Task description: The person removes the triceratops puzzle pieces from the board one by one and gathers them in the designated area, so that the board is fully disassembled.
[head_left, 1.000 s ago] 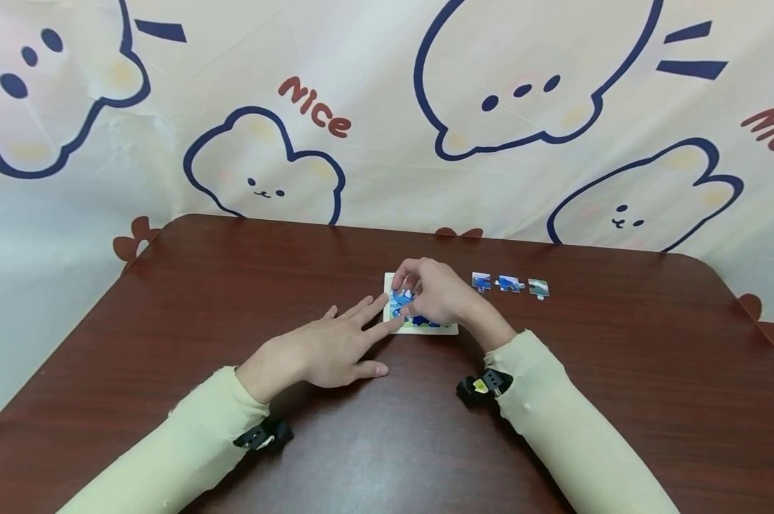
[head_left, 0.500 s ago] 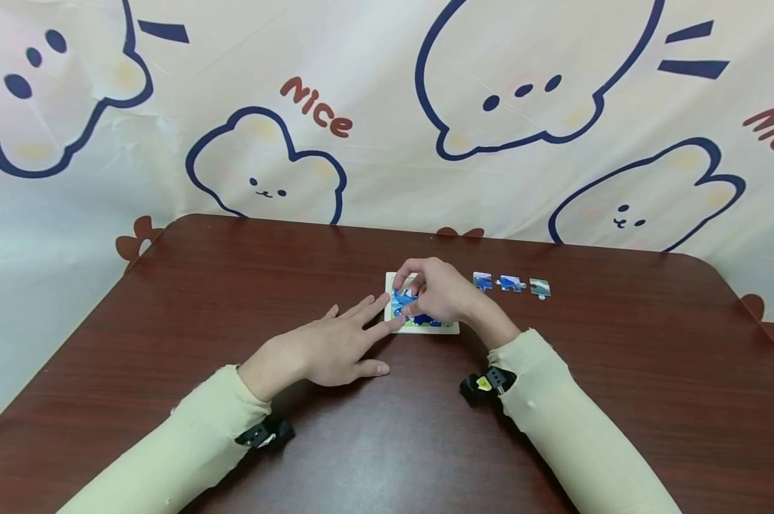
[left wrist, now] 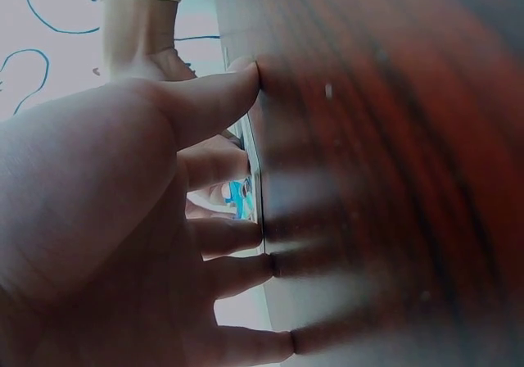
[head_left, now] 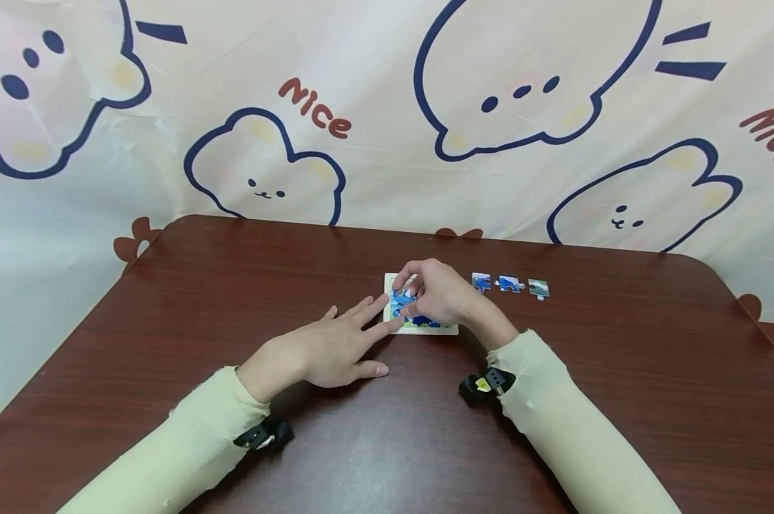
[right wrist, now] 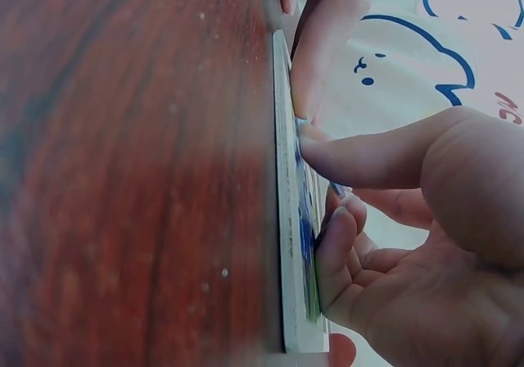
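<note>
A small white-framed puzzle board (head_left: 450, 329) with a blue picture lies on the brown table (head_left: 233, 285). My right hand (head_left: 433, 293) hovers over its upper left part with curled fingers, and thumb and fingertips pinch a blue puzzle piece (right wrist: 334, 190) down against the board (right wrist: 286, 244). The left hand (head_left: 361, 323) lies flat on the table, fingers straight. Its fingertips (left wrist: 260, 237) touch the board's left edge (left wrist: 254, 178). Most of the board's picture is hidden under my right hand.
Three loose puzzle pieces lie in a row right of the board: one blue (head_left: 481, 281), another blue (head_left: 508, 284), one grey-green (head_left: 538, 288). A cartoon-printed cloth (head_left: 387, 107) hangs behind the table's far edge.
The right fingers have shifted slightly on the piece over the board. The left hand and the loose pieces have stayed where they were.
</note>
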Available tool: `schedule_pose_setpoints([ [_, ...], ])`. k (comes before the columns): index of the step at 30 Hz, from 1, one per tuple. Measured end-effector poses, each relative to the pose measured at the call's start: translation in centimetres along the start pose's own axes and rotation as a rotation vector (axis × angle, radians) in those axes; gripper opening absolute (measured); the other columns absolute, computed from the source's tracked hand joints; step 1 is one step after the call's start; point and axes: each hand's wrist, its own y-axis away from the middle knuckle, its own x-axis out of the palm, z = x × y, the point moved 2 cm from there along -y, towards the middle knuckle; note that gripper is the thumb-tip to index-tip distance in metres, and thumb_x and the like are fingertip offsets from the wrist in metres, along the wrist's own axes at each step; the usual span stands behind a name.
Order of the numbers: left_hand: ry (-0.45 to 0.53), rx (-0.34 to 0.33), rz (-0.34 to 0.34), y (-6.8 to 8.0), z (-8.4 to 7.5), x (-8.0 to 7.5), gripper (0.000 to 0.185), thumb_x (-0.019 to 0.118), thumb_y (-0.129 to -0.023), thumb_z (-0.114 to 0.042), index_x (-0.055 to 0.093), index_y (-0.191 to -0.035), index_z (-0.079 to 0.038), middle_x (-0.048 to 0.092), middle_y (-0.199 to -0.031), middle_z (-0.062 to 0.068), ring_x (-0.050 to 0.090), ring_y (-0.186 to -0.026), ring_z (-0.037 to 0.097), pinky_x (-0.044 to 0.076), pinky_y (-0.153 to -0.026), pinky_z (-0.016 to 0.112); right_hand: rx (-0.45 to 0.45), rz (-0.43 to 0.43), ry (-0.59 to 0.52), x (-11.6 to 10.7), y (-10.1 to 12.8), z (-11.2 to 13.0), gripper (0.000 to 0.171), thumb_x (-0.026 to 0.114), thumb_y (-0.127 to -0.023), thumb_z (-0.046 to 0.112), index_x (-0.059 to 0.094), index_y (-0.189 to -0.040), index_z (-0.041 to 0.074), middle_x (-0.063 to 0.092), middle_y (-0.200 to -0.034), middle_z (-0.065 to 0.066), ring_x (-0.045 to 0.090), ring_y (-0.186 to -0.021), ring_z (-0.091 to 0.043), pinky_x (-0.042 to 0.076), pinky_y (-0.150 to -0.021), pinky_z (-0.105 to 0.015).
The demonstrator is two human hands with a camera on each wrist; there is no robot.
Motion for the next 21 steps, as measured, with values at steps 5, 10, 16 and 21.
schedule_pose_setpoints([
  [5, 0.001, -0.003, 0.001, 0.09, -0.13, -0.02, 0.073, 0.055, -0.109, -0.050, 0.021, -0.171, -0.030, -0.001, -0.182, 0.007, 0.007, -0.168, 0.036, 0.020, -0.125, 0.077, -0.005, -0.008, 0.019, -0.10, -0.02, -0.13, 0.033, 0.087, -0.088, 0.010, 0.072, -0.118, 0.015, 0.064, -0.097, -0.006, 0.059, -0.084, -0.021, 0.051, -0.077, -0.032],
  [10, 0.001, -0.007, 0.008, 0.07, -0.23, -0.04, 0.075, 0.055, -0.109, -0.049, 0.020, -0.172, -0.030, -0.002, -0.182, 0.008, 0.006, -0.168, 0.035, 0.019, -0.126, 0.076, 0.007, -0.008, 0.013, -0.24, 0.01, -0.43, 0.033, 0.087, -0.089, 0.013, 0.072, -0.118, 0.014, 0.065, -0.098, -0.007, 0.060, -0.085, -0.021, 0.051, -0.075, -0.031],
  [16, 0.002, -0.005, 0.003, -0.02, -0.23, 0.01, 0.075, 0.056, -0.108, -0.050, 0.021, -0.171, -0.029, -0.002, -0.182, 0.008, 0.007, -0.168, 0.035, 0.020, -0.125, 0.076, 0.009, -0.006, 0.007, -0.27, 0.01, -0.60, 0.033, 0.087, -0.089, 0.016, 0.073, -0.118, 0.015, 0.066, -0.099, -0.006, 0.060, -0.087, -0.022, 0.051, -0.076, -0.032],
  [21, 0.002, -0.013, 0.002, 0.03, -0.25, 0.04, 0.075, 0.056, -0.108, -0.051, 0.021, -0.171, -0.030, -0.004, -0.182, 0.006, 0.005, -0.169, 0.033, 0.019, -0.126, 0.076, 0.005, -0.002, 0.015, -0.30, 0.03, -0.52, 0.031, 0.088, -0.089, 0.019, 0.074, -0.116, 0.014, 0.066, -0.096, -0.005, 0.059, -0.088, -0.021, 0.051, -0.076, -0.032],
])
